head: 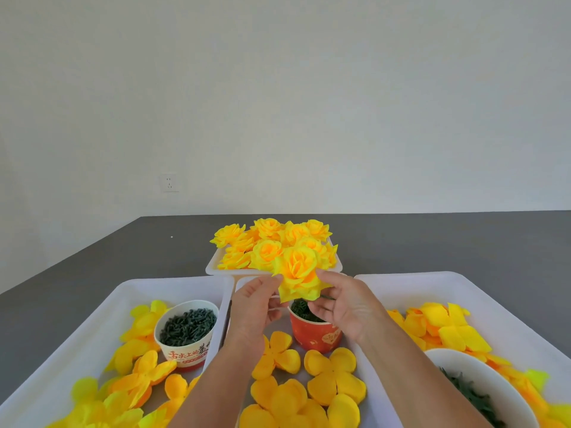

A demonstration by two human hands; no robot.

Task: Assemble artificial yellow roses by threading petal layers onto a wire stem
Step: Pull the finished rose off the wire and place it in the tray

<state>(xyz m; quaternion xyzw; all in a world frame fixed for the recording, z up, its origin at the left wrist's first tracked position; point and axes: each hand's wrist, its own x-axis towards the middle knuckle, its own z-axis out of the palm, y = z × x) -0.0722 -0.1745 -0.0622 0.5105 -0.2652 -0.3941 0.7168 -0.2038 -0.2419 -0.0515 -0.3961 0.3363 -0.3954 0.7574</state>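
Loose yellow petal layers (335, 376) fill your near white trays (102, 307) on the grey table (432, 242); your left hand (251, 307) and right hand (343, 304) pinch a yellow rose (298, 273).

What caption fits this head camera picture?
Both hands, left hand and right hand, hold a yellow rose.

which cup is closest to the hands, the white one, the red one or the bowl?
The red cup: it stands in the middle tray right under the right hand. The white printed cup sits off to the left, the white bowl near right.
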